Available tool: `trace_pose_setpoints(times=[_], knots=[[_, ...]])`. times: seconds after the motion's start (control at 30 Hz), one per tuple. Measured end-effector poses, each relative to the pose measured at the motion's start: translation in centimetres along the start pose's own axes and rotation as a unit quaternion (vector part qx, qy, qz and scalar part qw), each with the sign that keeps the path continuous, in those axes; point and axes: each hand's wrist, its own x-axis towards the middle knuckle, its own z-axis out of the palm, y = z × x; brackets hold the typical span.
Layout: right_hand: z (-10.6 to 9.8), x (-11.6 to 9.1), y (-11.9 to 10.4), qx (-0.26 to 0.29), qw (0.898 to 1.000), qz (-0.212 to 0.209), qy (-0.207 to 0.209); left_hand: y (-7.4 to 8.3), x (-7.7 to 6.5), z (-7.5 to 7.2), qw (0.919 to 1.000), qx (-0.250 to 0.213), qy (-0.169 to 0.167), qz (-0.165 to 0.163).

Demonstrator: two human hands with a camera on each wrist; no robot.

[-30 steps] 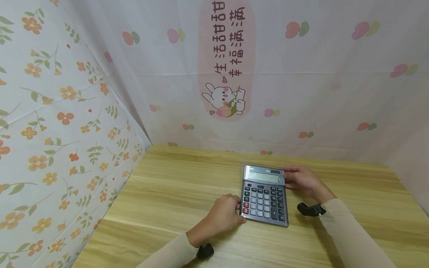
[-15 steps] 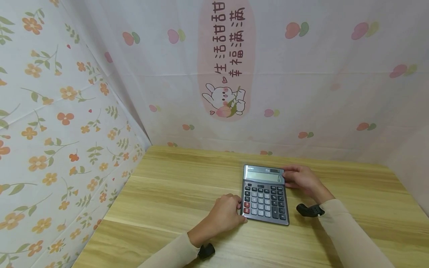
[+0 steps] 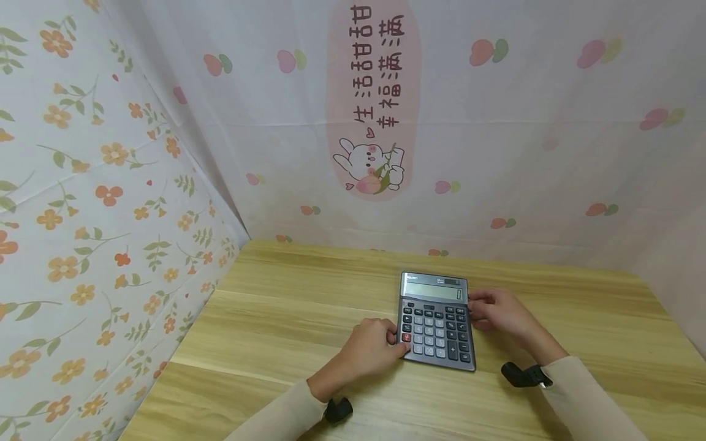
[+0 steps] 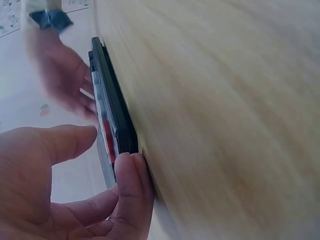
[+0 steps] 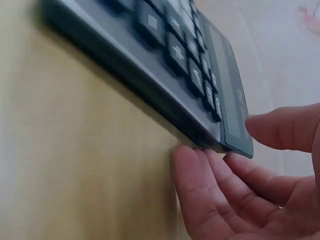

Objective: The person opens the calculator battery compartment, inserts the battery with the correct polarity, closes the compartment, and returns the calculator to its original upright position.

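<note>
A grey desktop calculator lies on the wooden table, keys up, with a 0 on its display. My left hand grips its lower left side, thumb over the lower red key and fingers at the edge. In the left wrist view, the fingertips meet the calculator's dark side wall close to the tabletop. My right hand is at the upper right edge. The right wrist view shows its fingertips right at the underside of the edge, fingers loosely bent and the thumb apart from the display.
The wooden table reaches back to a white curtain with a printed rabbit and lettering. A floral cloth hangs along the left side. Black wrist straps sit by both cream sleeves.
My right hand has slid down along the calculator's right edge, towards me. The left thumb has moved from the lower corner up onto the red key. The calculator has barely shifted.
</note>
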Motion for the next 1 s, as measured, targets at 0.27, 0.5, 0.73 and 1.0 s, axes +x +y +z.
trace_pose_setpoints(times=[0.27, 0.5, 0.73, 1.0], knots=[[0.9, -3.9, 1.1, -0.042, 0.999, -0.006, 0.008, -0.2, 0.1, 0.0, 1.0000, -0.003, 0.003, 0.008], [2.3, -5.9, 1.3, -0.059, 0.998, -0.006, 0.021, 0.1, 0.2, 0.0, 1.0000, 0.003, -0.004, 0.008], [3.1, -6.4, 1.2, -0.059, 0.998, -0.014, 0.025, 0.2, 0.4, 0.0, 0.9998, 0.015, -0.008, 0.003], [3.1, -6.5, 1.3, -0.045, 0.999, -0.021, 0.017, 0.5, 0.5, -0.1, 0.9995, 0.024, -0.018, -0.008]])
